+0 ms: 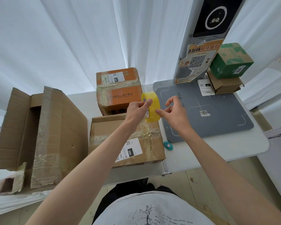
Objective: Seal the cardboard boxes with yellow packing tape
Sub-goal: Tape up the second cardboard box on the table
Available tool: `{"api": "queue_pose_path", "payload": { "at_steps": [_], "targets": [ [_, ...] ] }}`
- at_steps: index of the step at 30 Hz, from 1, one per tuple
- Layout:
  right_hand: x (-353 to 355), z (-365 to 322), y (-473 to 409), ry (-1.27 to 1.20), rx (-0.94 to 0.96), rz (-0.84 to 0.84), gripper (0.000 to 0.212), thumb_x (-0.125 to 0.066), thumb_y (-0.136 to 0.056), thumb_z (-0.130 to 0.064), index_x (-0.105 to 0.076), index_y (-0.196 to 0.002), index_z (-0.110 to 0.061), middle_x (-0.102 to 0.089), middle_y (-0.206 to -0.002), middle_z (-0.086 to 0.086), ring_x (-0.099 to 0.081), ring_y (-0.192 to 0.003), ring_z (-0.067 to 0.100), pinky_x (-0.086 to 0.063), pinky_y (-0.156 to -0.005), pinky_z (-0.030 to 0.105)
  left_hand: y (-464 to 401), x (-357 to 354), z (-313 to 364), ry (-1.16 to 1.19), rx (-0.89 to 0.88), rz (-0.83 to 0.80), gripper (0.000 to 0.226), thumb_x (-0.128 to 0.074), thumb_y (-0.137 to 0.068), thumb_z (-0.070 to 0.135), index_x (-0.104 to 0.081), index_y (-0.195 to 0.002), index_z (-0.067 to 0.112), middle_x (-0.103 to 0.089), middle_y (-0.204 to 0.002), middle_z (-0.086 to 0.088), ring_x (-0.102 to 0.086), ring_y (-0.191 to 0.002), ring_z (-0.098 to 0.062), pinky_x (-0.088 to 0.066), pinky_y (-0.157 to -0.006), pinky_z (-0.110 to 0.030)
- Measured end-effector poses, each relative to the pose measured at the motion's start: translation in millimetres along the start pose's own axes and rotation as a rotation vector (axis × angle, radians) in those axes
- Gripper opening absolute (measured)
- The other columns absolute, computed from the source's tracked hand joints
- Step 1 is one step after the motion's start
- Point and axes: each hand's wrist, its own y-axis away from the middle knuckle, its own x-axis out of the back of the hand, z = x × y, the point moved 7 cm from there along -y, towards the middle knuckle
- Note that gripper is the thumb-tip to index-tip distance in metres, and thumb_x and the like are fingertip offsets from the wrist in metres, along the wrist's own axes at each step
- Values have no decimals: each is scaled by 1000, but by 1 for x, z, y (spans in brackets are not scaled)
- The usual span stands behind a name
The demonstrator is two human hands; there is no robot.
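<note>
Currently, the white counter (pixel 201 148) carries a large opened cardboard box (pixel 44 135) at left, a labelled brown box (pixel 120 140) at centre, and an orange box (pixel 118 88) behind it. Above the brown box, the left hand (pixel 137 110) pinches the yellow tape roll (pixel 151 106); the right hand (pixel 173 111), fingers loosely curled, touches the roll's outer face with one fingertip.

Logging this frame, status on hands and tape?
Left hand grips yellow tape roll above brown box. Right hand fingertip touches roll's face. Nothing blocking.
</note>
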Motion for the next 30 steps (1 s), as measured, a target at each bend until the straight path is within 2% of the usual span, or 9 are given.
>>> {"api": "queue_pose_path", "payload": {
  "at_steps": [6,8,11,13,15,19,22,25,30],
  "targets": [
    [3,15,-7,32,-109,-21,28,-59,-98,-37,-41,-111,-19,-70,-90,5,-65,-82,10,-43,-65,27,6,-6,1,-39,2,1,38,-64,-97,43,-78,-98,8,-73,-105,-18,-60,-91,-16,-45,-76,-25],
    [6,19,-10,50,-106,-5,27,-57,-99,-37,-41,-111,-19,-66,-95,5,-62,-84,12,-41,-63,26,7,-9,1,-46,6,-5,35,-64,-97,43,-77,-93,11,-72,-99,-17,-59,-90,-17,-44,-75,-25],
    [18,27,-15,58,-97,74,22,-53,-100,-34,-42,-108,-17,-57,-102,9,-56,-86,19,-46,-68,30,4,-11,0,-57,28,8,28,-64,-97,45,-73,-81,23,-67,-88,1,-58,-81,-12,-42,-70,-22],
    [22,41,-15,-126,-218,46,17,-47,-103,-30,-45,-109,-14,-60,-104,13,-60,-83,20,-54,-65,32,1,-12,-2,-41,70,11,26,-64,-97,45,-76,-91,23,-70,-93,8,-60,-86,-7,-42,-76,-22],
    [13,58,-7,-298,-334,-114,17,-44,-104,-24,-51,-112,-9,-66,-107,13,-65,-87,22,-57,-65,29,-1,-14,-7,-19,139,7,41,-64,-96,47,-74,-116,12,-71,-114,3,-62,-104,-13,-39,-90,-30],
    [-14,71,14,-224,-243,-414,23,-62,-98,-19,-58,-120,-17,-65,-116,0,-63,-106,17,-53,-76,25,-1,-26,-14,-18,243,1,57,-65,-94,51,-65,-130,7,-65,-128,-9,-58,-113,-25,-37,-90,-35],
    [-13,76,15,-269,-203,-312,41,-75,-90,-26,-56,-126,-22,-60,-120,-4,-59,-103,16,-47,-79,27,-1,-37,-17,-42,286,-45,59,-63,-95,54,-65,-125,3,-67,-110,-11,-58,-99,-23,-39,-79,-32],
    [-5,85,12,-267,-181,-203,39,-79,-87,-25,-63,-122,-20,-61,-111,-3,-57,-88,10,-43,-74,23,0,-50,-17,-103,296,-91,47,-60,-96,56,-67,-108,11,-58,-87,-1,-52,-81,-16,-38,-68,-29],
    [10,119,16,-218,-207,-23,29,-81,-84,-23,-70,-110,-20,-65,-101,-4,-54,-81,9,-41,-70,22,-1,-61,-6,-278,151,-172,48,-46,-102,56,-74,-94,17,-68,-120,-8,-59,-101,-20,-42,-90,-35]
  ]
}}
